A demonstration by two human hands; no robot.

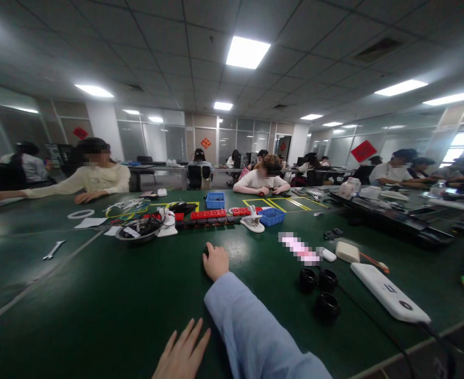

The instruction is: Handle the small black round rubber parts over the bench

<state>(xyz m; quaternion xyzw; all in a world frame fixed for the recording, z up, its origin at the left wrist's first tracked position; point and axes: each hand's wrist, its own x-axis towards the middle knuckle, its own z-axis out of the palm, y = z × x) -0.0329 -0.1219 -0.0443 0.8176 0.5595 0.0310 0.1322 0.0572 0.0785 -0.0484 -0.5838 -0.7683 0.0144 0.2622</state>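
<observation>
My right hand [216, 261], at the end of a light blue sleeve, reaches to the middle of the green table [137, 295]. Its fingers are curled round a small black object [205, 251], mostly hidden by the hand. Nearer to me, my left hand [184, 350] lies with its fingers spread and nothing in them. Beyond the right hand runs a row of red and black parts [208, 218], with a blue bin [215, 200] behind it and another blue bin [272, 216] at its right end.
A metal bowl of black parts [139, 230] and a wrench [53, 250] lie left. Black round pieces [327, 307], a white power strip [390, 292] with a cable, and a beige box [347, 252] are right. Other people sit around the table.
</observation>
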